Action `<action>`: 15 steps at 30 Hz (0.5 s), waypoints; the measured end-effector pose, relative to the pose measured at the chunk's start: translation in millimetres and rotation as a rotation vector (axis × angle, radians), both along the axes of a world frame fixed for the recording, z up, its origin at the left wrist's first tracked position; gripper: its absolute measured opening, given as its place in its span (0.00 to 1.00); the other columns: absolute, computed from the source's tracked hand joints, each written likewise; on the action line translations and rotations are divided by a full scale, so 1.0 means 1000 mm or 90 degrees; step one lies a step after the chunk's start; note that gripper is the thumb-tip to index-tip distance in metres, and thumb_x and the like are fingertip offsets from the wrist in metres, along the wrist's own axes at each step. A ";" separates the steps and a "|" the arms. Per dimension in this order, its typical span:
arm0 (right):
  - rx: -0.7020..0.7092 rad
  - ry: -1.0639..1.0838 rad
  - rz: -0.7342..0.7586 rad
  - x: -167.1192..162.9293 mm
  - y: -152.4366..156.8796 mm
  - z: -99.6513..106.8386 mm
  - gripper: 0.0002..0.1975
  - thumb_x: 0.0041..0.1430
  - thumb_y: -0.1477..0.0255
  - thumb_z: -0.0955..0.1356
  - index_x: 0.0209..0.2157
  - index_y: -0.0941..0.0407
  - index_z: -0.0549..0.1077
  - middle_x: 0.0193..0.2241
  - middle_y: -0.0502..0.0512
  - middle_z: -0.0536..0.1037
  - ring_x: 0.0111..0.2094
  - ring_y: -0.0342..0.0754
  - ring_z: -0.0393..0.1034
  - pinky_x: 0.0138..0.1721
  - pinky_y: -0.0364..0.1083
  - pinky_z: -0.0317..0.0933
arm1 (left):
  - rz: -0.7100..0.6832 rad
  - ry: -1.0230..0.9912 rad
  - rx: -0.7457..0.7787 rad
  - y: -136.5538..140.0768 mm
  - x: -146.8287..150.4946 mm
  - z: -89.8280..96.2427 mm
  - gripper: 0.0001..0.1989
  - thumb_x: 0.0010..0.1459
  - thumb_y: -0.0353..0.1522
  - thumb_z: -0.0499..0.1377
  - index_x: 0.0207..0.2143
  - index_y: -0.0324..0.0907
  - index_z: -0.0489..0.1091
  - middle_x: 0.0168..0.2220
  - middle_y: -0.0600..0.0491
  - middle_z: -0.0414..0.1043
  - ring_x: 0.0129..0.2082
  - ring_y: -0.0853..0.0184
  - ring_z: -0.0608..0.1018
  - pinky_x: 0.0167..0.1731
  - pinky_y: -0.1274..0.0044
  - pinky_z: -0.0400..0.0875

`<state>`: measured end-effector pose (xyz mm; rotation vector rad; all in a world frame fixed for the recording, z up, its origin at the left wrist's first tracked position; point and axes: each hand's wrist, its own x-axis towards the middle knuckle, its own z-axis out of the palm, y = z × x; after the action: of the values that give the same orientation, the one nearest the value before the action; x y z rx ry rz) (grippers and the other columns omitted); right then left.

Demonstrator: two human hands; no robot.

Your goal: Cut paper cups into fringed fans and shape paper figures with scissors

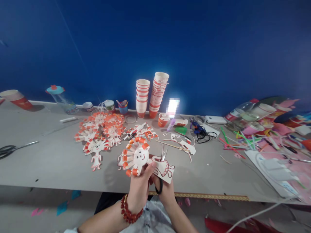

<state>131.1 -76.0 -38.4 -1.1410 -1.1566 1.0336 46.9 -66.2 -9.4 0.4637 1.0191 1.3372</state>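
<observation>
My left hand (143,181) pinches a paper doll (140,156) made from a cup, with a round smiling face and curled orange-and-white strips as hair. Its body, outlined in dark red on a white piece of paper (167,171), extends to the right. Under the paper, my right hand (164,189) is closed round the black handles of a pair of scissors (163,152), whose blades point up at the paper's upper edge. The right fingers are partly hidden by the paper. Another small paper body (120,160) shows behind the doll's hair.
Finished-looking dolls (104,129) lie heaped at left. Two stacks of paper cups (143,97) stand by the blue wall. Paper scraps (184,144), a glue gun (199,128) and coloured straws (233,147) lie rightward. Other scissors (17,149) rest far left; bottles (240,111) stand far right.
</observation>
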 end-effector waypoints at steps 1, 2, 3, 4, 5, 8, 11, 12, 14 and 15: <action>0.000 -0.007 0.000 0.000 0.000 0.001 0.10 0.54 0.63 0.71 0.33 0.56 0.77 0.21 0.51 0.75 0.20 0.46 0.63 0.24 0.44 0.64 | -0.002 -0.017 -0.014 0.000 0.001 0.000 0.16 0.44 0.37 0.70 0.34 0.40 0.73 0.23 0.56 0.71 0.19 0.73 0.71 0.17 0.82 0.62; 0.000 -0.009 -0.003 0.000 0.001 0.002 0.10 0.54 0.63 0.71 0.33 0.56 0.77 0.22 0.51 0.75 0.20 0.45 0.63 0.24 0.43 0.64 | -0.001 -0.027 -0.025 0.000 0.001 -0.001 0.17 0.43 0.37 0.71 0.34 0.40 0.73 0.24 0.56 0.72 0.19 0.74 0.70 0.17 0.83 0.63; 0.001 -0.006 -0.004 -0.001 0.001 0.002 0.10 0.54 0.63 0.71 0.34 0.56 0.77 0.23 0.52 0.75 0.20 0.45 0.63 0.23 0.43 0.63 | 0.001 -0.033 -0.033 0.000 0.001 -0.002 0.17 0.43 0.37 0.71 0.34 0.40 0.72 0.24 0.57 0.71 0.18 0.75 0.70 0.17 0.83 0.63; 0.000 0.002 -0.004 -0.001 0.001 0.002 0.10 0.54 0.64 0.71 0.34 0.56 0.77 0.23 0.52 0.75 0.20 0.45 0.62 0.23 0.43 0.63 | 0.003 -0.035 -0.038 0.000 0.002 -0.002 0.17 0.43 0.37 0.71 0.33 0.40 0.72 0.23 0.58 0.71 0.18 0.76 0.69 0.17 0.83 0.62; -0.001 0.013 -0.002 -0.001 0.001 0.001 0.10 0.54 0.64 0.71 0.34 0.56 0.76 0.23 0.52 0.75 0.19 0.44 0.62 0.23 0.43 0.63 | 0.006 -0.033 -0.040 0.000 0.002 -0.003 0.17 0.43 0.37 0.71 0.33 0.40 0.71 0.22 0.59 0.69 0.17 0.76 0.67 0.16 0.83 0.61; -0.020 0.048 -0.008 -0.002 0.001 -0.005 0.10 0.52 0.65 0.72 0.33 0.57 0.76 0.22 0.51 0.75 0.19 0.44 0.63 0.22 0.43 0.63 | 0.002 -0.025 -0.041 0.000 0.002 -0.006 0.16 0.44 0.37 0.71 0.31 0.39 0.71 0.20 0.60 0.67 0.15 0.78 0.64 0.14 0.84 0.58; -0.046 0.071 -0.021 0.002 0.001 -0.014 0.10 0.50 0.65 0.73 0.31 0.57 0.75 0.20 0.51 0.74 0.20 0.45 0.63 0.22 0.43 0.62 | -0.017 -0.028 -0.019 0.002 0.001 -0.004 0.15 0.46 0.38 0.69 0.32 0.39 0.73 0.22 0.58 0.69 0.15 0.77 0.66 0.14 0.83 0.59; -0.053 0.079 -0.022 0.004 0.001 -0.017 0.11 0.50 0.64 0.73 0.30 0.57 0.74 0.19 0.50 0.73 0.19 0.44 0.62 0.21 0.43 0.62 | -0.019 -0.034 -0.004 0.004 0.000 -0.002 0.14 0.46 0.37 0.69 0.33 0.39 0.73 0.23 0.57 0.71 0.17 0.75 0.68 0.15 0.83 0.61; -0.061 0.102 -0.029 0.012 0.000 -0.022 0.13 0.50 0.61 0.73 0.28 0.57 0.74 0.17 0.48 0.70 0.18 0.44 0.61 0.20 0.42 0.60 | -0.018 -0.056 0.027 0.007 -0.002 0.001 0.13 0.46 0.35 0.69 0.34 0.41 0.74 0.28 0.54 0.74 0.24 0.71 0.74 0.23 0.81 0.69; -0.063 0.111 -0.034 0.017 -0.001 -0.025 0.14 0.50 0.60 0.73 0.28 0.56 0.74 0.17 0.48 0.70 0.18 0.44 0.61 0.20 0.42 0.59 | -0.015 -0.069 0.039 0.008 -0.003 0.002 0.13 0.46 0.35 0.69 0.35 0.42 0.74 0.30 0.53 0.76 0.29 0.68 0.77 0.28 0.79 0.72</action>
<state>147.9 -77.1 -62.9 -1.1296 -0.9414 1.1350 43.5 -57.9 -7.5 0.4436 0.8828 1.3603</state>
